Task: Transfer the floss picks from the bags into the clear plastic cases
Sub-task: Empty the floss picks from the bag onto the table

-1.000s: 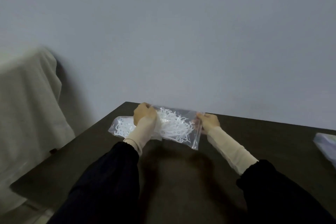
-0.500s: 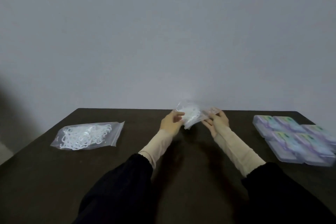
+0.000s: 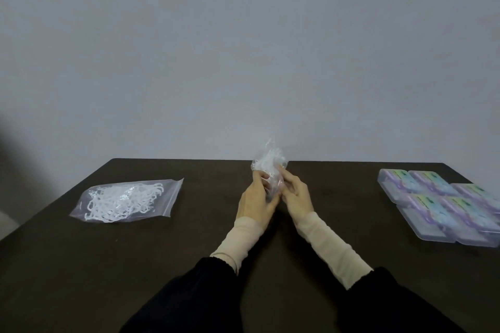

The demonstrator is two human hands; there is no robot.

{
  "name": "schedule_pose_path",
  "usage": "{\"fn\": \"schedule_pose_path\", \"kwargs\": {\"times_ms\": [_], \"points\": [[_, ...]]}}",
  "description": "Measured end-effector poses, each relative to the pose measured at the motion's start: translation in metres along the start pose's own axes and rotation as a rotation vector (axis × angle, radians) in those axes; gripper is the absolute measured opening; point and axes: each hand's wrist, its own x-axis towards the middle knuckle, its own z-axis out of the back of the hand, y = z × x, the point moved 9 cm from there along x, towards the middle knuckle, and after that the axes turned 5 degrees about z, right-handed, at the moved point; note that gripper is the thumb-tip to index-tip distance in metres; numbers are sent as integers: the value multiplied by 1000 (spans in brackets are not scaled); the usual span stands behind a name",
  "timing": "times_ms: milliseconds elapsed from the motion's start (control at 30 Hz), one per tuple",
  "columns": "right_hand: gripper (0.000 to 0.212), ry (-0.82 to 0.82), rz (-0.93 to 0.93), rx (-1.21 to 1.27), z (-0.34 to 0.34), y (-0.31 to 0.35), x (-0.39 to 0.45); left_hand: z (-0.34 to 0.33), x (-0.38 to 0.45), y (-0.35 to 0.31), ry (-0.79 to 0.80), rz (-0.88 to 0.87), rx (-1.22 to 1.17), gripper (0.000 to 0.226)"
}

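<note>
Closest to the camera, two dark sleeves [image 3: 205,297] reach forward over the dark table [image 3: 81,265], each giving way to a cream cuff [image 3: 243,238] at the forearm. Just beyond them, at the middle of the table, both hands meet. The left hand [image 3: 255,201] is curled tight, fingers wrapped around the lower part of a small clear bag [image 3: 269,167], and the right hand [image 3: 296,194] is closed on the same bag from the other side, fingertips pinching its plastic. The bag is held upright between them, lifted off the table, its top bunched and bulging with white floss picks [image 3: 270,161] that crowd the upper end. Whether its seal is open, hard to say from here; the plastic is crumpled and blurred.

Out to the left, well apart from the hands, a second bag [image 3: 127,201] lies flat on the table, a zip-top one, its strip toward the right and a tangle of white picks inside. Over on the right side, also well apart, a cluster of clear plastic cases [image 3: 443,203] sits packed side by side, touching, with purple and green labels showing through their lids, which are all down. Behind everything, past the table's far edge, a plain grey wall [image 3: 243,48].
</note>
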Motion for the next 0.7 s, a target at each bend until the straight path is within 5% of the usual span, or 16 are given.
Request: {"fn": "schedule_pose_path", "kwargs": {"times_ms": [300,500,700], "points": [[24,-64,110,-49,2,4,-11,10,-4,7,-64,-7,-67,23],[28,-106,306,-262,2,22,-19,24,-8,5,-226,-131,-38,19],[24,-173,235,-177,15,17,-16,18,-11,3,-100,-86,-214,17]]}}
